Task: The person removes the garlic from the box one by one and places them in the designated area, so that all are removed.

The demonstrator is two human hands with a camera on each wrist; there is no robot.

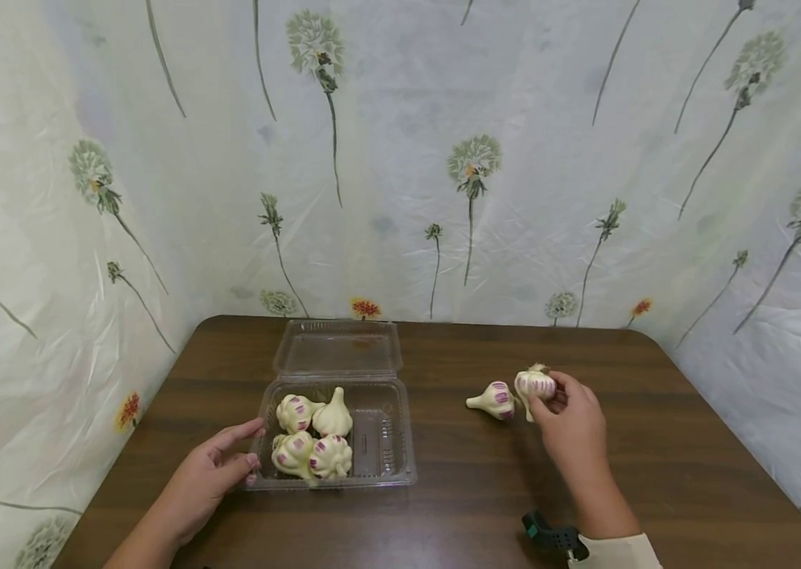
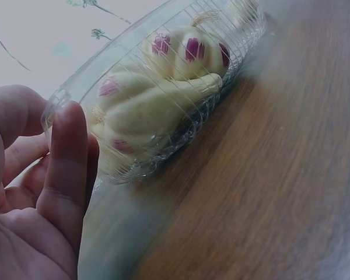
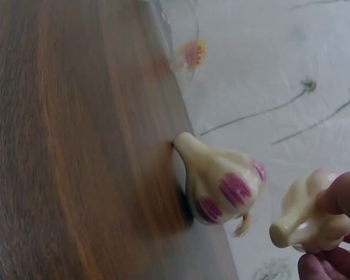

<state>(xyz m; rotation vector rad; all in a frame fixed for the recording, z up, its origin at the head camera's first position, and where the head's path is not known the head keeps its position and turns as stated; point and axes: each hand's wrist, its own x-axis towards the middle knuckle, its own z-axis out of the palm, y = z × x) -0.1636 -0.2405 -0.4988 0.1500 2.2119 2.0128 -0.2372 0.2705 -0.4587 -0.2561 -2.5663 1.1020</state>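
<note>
A clear plastic clamshell box (image 1: 381,474) stands on the table with its lid laid back. Several cream garlic bulbs (image 1: 332,415) with purple streaks fill its left part. My left hand (image 1: 204,470) pinches the box's left rim (image 2: 53,111) between thumb and fingers. On the right, my right hand (image 1: 574,419) pinches a garlic bulb (image 1: 534,385) from its right side, its stem pointing down toward me. Just left of it another garlic bulb (image 1: 496,401) lies on its side, stem to the left. The right wrist view shows the held bulb (image 3: 306,216) partly hidden by fingers.
The dark brown wooden table (image 1: 457,490) reaches back to a hanging sheet (image 1: 400,158) printed with dandelions. The open lid (image 1: 340,348) lies behind the box. A dark wrist strap (image 1: 550,536) is on my right wrist.
</note>
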